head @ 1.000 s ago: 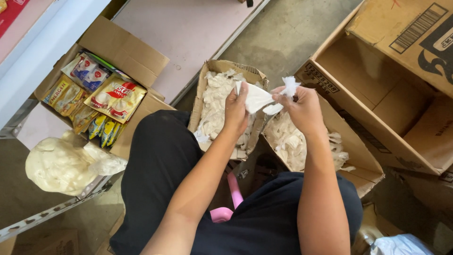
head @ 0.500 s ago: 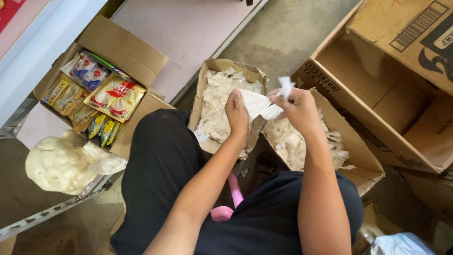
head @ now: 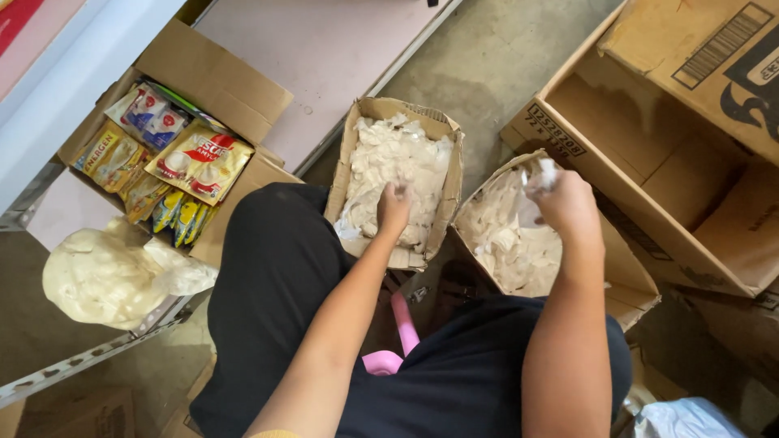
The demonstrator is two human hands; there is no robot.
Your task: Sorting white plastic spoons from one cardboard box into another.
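Two open cardboard boxes sit on the floor in front of my knees, both filled with white crumpled pieces. My left hand [head: 394,209] reaches down into the left box [head: 357,154], its fingers closed among the white pieces [head: 398,158] there. My right hand [head: 566,204] hovers over the right box [head: 629,280] and pinches a small white piece [head: 545,173] between its fingertips. More white pieces [head: 507,239] fill the right box below that hand.
A box of colourful snack packets [head: 166,158] stands at the left, with a white plastic bag [head: 109,276] of pale material in front of it. A large empty carton [head: 649,138] lies at the right. A pink object [head: 398,341] shows between my legs.
Both hands held a white sheet together above the boxes. They have since parted: the left hand dropped into the left box, the right moved over the right box with a small piece.
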